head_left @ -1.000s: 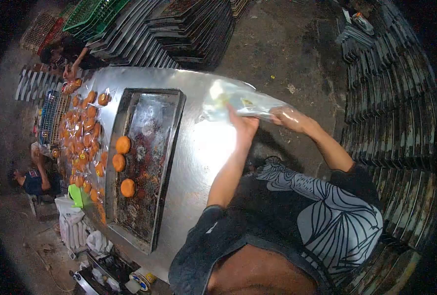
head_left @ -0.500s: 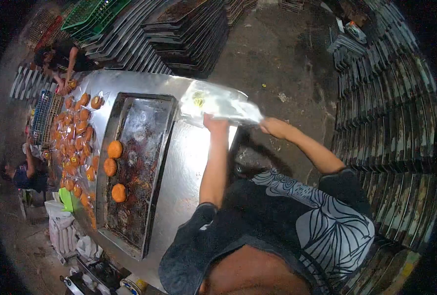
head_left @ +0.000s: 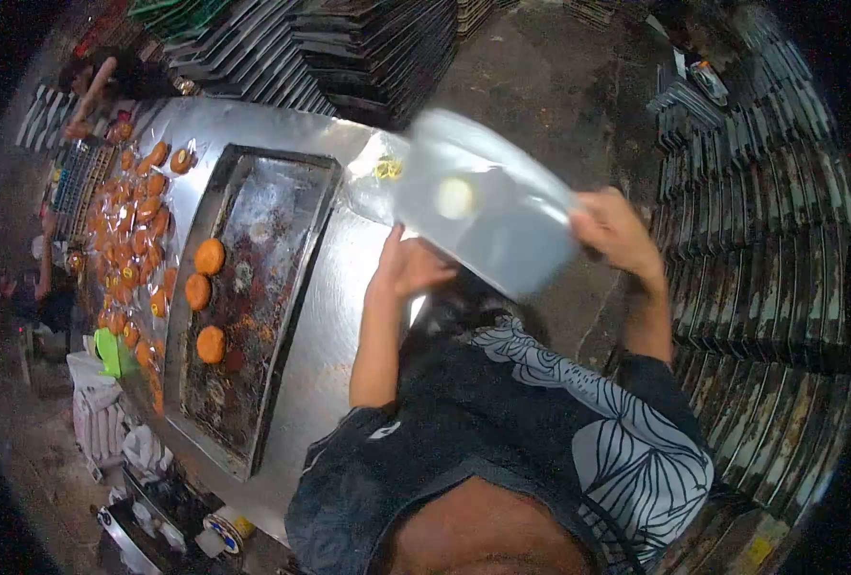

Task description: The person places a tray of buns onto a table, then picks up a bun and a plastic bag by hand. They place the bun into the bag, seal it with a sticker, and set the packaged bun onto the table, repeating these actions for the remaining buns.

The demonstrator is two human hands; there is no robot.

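A clear plastic bag with a pale round mark hangs in the air over the table's edge, blurred by motion. My right hand grips its right end. Just below the bag's left end is my left hand, its fingers apart and nothing visible in them. More clear bags with a yellow print lie on the metal table beside it. To the left, a dark baking tray carries an orange-brown bun and two others near its left side.
Many bagged buns cover the table's left end, near a green object. Two other people work at the far left. Stacked trays stand behind the table, and more stacks line the right side.
The bag has been lifted off the pile and spread out. My right hand has moved right and up with it; my left hand has opened and dropped slightly lower.
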